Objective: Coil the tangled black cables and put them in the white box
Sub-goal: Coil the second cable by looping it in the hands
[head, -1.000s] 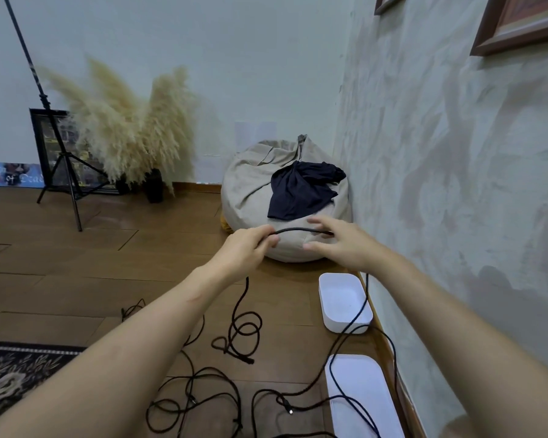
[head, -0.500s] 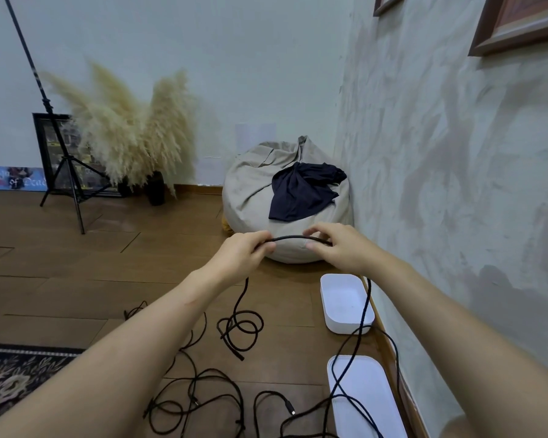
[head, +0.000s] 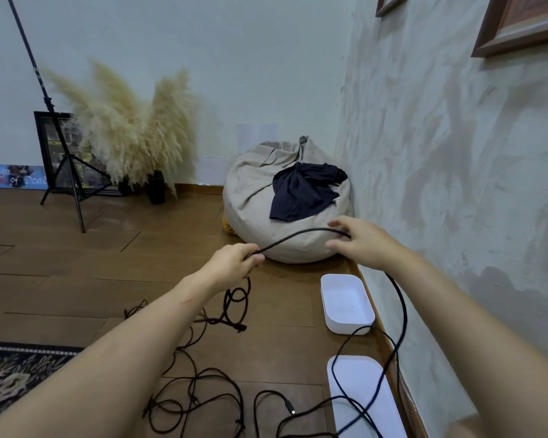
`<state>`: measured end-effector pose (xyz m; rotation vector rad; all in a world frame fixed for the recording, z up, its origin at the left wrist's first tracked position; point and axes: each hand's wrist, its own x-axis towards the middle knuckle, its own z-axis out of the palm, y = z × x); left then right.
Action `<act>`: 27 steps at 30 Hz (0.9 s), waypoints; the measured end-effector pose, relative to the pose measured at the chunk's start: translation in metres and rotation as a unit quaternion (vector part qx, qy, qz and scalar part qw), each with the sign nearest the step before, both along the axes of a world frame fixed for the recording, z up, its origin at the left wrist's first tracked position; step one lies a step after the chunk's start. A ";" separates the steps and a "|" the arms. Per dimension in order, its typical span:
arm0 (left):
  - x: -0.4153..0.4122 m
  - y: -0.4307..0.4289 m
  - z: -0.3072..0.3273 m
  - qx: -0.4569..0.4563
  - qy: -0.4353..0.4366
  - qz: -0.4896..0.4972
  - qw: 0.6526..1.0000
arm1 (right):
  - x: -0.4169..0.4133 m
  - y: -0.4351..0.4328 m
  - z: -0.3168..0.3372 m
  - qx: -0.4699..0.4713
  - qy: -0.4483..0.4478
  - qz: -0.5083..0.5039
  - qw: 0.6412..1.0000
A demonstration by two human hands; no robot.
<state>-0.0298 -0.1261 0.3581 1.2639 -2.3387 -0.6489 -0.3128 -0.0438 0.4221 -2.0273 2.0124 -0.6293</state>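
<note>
left hand (head: 233, 262): fingers curled round black cable (head: 298, 234) | right hand (head: 366, 245), at its 3 o'clock: fingers loosely pinching it | change: hands further apart, span longer

Wooden floor (head: 76, 279), pale walls (head: 234, 58), beanbag (head: 253, 191) in the corner.

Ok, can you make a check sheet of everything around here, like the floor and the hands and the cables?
Surface: wooden floor, patterned rug at the left edge.
Job's things: white box open by the wall, nothing in it; flat white lid nearer, cable across it.
Clutter: dark cloth on the beanbag.
Hands: left hand grips the black cable; right hand holds it loosely farther along.
Cables: tangled cables loose on the floor, uncoiled.
Surroundings: pampas grass, tripod, framed pictures on the right wall.
</note>
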 end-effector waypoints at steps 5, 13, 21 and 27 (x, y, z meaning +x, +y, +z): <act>-0.027 0.017 0.011 -0.098 -0.014 -0.052 0.994 | 0.047 -0.005 -0.007 0.041 0.043 0.100 0.993; -0.019 0.010 0.005 -0.061 -0.014 -0.030 0.998 | 0.028 -0.009 -0.017 -0.059 0.058 0.059 0.995; -0.014 -0.004 -0.001 -0.118 -0.071 0.021 0.990 | 0.025 -0.010 -0.018 -0.097 -0.018 0.044 0.994; -0.004 -0.005 -0.002 -0.146 -0.054 0.030 0.987 | 0.009 -0.017 -0.026 0.034 0.013 0.021 0.999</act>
